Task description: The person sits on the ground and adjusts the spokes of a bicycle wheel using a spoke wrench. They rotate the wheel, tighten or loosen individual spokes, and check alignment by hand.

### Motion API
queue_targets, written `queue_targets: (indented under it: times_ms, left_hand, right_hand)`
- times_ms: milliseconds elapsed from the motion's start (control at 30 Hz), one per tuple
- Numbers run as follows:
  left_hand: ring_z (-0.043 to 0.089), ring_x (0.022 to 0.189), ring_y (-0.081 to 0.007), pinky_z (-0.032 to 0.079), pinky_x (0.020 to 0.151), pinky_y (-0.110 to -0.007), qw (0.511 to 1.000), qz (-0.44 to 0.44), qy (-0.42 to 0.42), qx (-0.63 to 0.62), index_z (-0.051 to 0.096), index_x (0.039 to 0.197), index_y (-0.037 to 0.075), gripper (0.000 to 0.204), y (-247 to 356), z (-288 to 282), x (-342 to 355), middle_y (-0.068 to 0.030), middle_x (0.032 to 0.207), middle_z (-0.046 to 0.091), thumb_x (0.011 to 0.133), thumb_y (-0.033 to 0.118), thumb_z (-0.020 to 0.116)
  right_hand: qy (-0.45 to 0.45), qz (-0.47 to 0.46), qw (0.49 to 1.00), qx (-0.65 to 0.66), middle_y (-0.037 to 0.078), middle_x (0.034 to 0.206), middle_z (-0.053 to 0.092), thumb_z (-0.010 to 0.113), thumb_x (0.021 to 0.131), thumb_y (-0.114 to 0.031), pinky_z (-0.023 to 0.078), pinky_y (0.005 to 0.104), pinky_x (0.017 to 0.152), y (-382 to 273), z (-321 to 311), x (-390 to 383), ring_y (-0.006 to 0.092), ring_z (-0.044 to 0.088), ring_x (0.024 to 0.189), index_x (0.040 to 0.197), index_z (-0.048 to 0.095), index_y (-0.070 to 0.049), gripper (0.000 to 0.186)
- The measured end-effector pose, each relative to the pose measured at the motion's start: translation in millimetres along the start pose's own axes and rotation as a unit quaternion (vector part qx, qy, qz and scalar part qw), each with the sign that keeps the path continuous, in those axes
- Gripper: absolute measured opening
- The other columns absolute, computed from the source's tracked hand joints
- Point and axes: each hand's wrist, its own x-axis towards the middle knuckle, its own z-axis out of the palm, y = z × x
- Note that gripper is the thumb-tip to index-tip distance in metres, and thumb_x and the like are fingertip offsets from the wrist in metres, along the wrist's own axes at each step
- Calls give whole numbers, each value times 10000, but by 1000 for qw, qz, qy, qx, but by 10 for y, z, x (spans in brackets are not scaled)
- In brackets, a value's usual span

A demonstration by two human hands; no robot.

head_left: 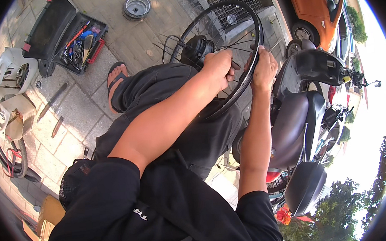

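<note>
A spoked wheel (258, 24) with a black rim and a black hub motor (193, 51) leans tilted against my dark trousers. My left hand (218, 68) is closed in front of the spokes beside the hub. A small dark piece shows at its fingers, too hidden to name. My right hand (264, 69) grips the rim on its right side, fingers wrapped over the edge. Near its fingertips a thin light rod sticks out past the rim; I cannot tell whether the hand holds it. A black cable (165, 48) loops out from the hub.
An open black toolbox (59, 62) full of tools lies at the far left. A metal wheel hub (137, 8) sits on the paving ahead. Two flat dark bars (53, 102) lie left of my sandalled foot (116, 79). A scooter (291, 122) stands close on my right, an orange car (314, 4) beyond it.
</note>
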Motion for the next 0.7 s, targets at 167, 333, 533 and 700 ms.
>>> queue_targets:
  times_ms: [167,333,533,700]
  left_hand:
    - [508,526,-157,355,430,-319,997,37,-5,71,598,898,-14,128,-142,-196,28,-138,757,619,947,104,609]
    - [518,519,-133,355,413,-289,977,147,27,149,590,1229,-49,317,-188,-110,-18,-89,739,591,941,81,619]
    - [556,573,-113,397,467,-272,933,150,-77,319,706,1200,-35,294,122,-300,-39,-49,788,657,954,63,578]
    - [690,696,-234,541,649,-355,694,356,-166,604,733,1175,-6,275,282,-376,-106,-93,793,732,931,113,686]
  right_hand:
    - [22,35,999,5,24,708,596,562,1032,-271,442,280,590,-272,132,-79,106,541,623,940,722,43,364]
    - [20,-11,997,-67,42,630,556,624,986,-307,442,331,607,-340,91,-75,128,529,632,778,644,50,413]
    - [-40,57,998,0,-23,659,528,645,997,-327,394,310,597,-591,164,-154,79,464,656,806,660,42,416]
    - [-31,32,999,9,62,591,555,606,1021,-334,455,348,500,-507,140,-148,157,550,502,778,615,24,433]
